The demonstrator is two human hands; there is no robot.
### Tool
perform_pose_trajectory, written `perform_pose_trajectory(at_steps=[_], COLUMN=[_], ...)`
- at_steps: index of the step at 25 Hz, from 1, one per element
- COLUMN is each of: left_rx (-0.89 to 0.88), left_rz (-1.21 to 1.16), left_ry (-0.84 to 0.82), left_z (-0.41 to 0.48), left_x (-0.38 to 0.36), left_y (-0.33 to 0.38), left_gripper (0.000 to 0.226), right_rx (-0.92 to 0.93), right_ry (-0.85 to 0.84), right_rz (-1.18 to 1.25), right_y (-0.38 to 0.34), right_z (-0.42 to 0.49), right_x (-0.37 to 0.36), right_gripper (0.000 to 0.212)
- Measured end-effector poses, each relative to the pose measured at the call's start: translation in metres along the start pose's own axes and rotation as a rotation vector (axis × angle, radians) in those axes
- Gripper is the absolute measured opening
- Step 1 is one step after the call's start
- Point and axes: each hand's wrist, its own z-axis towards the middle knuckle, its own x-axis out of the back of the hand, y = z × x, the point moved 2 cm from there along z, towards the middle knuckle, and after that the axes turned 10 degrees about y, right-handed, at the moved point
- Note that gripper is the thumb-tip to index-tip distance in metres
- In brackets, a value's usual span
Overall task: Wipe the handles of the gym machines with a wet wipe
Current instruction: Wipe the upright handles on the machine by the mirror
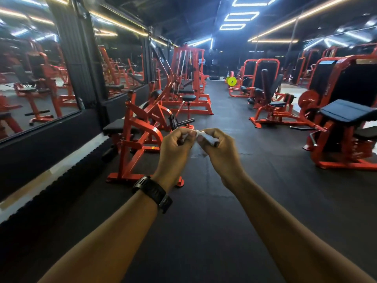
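Note:
A crumpled white wet wipe [199, 147] hangs between my two hands at the centre of the view, above the black floor. My left hand [175, 148], with a black watch on its wrist, pinches the wipe's left part. My right hand [220, 149] grips the wipe's right part with curled fingers. Just beyond my hands on the left stands a red plate-loaded machine [140, 139] with a black seat and a black handle bar [184, 121]. A red machine [344, 127] with a black padded seat stands to the right.
Red machines line both sides of a black rubber-floored aisle [220, 111] running ahead. Mirrors [36, 82] cover the left wall above a dark ledge. A yellow weight plate [232, 81] sits far back. Light strips run along the ceiling.

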Motion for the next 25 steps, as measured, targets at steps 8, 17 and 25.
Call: perform_pose_trajectory(at_steps=[8, 17, 25], left_rx=[-0.015, -0.015, -0.07], left_rz=[0.064, 0.197, 0.26], left_ry=[0.08, 0.351, 0.427], left_z=[0.153, 0.338, 0.52], left_x=[-0.047, -0.114, -0.159], left_y=[-0.093, -0.218, -0.309], left_gripper=[0.017, 0.013, 0.011], right_rx=[-0.048, -0.113, -0.189], right_ry=[-0.073, -0.333, -0.398], right_rz=[0.186, 0.397, 0.485], right_y=[0.1, 0.228, 0.322], right_z=[0.168, 0.375, 0.548], right_x=[-0.073, -0.143, -0.224], right_gripper=[0.014, 0.016, 0.017])
